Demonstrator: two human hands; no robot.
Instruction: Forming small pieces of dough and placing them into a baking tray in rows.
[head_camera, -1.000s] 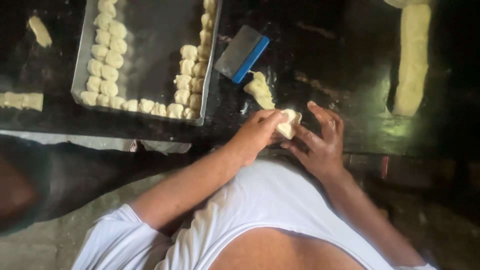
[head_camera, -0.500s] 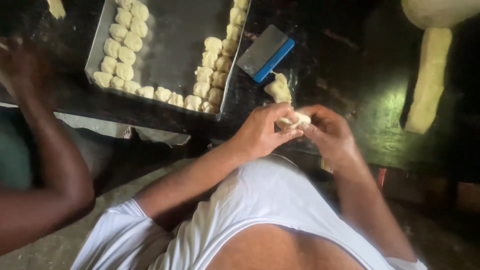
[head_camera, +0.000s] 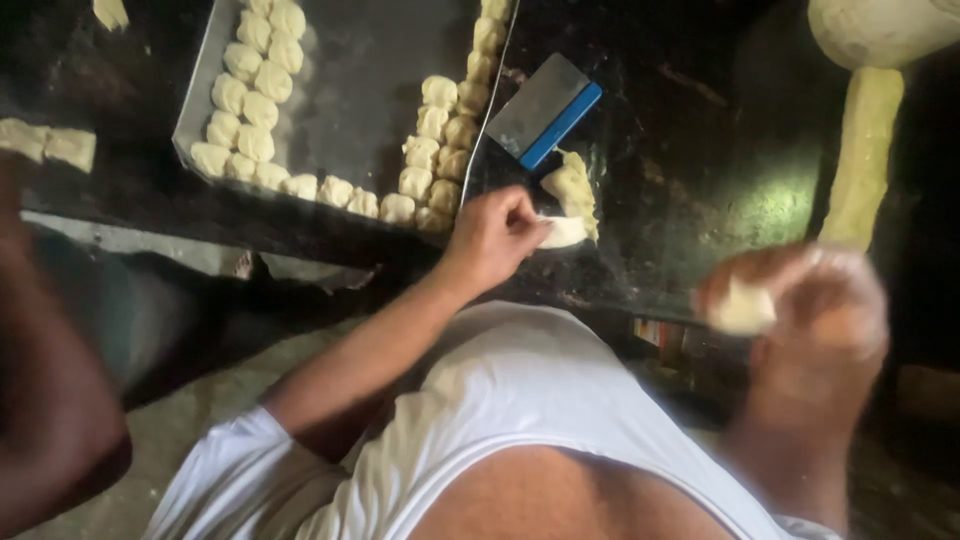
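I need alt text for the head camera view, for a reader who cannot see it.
The left hand takes a dough piece from the dark table, while the blurred right hand holds a small dough ball. Behind lie a metal tray lined with dough balls and a blue-edged scraper.

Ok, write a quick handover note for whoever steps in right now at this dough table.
Left hand: pinching a small dough piece at the table edge.
Right hand: raised and blurred, holding another dough piece.
Tray: shaped pieces line its left, front and right sides; the middle is bare.
Scraper lies beside the tray; a long dough roll sits at right.
Left: a dough lump by the scraper.
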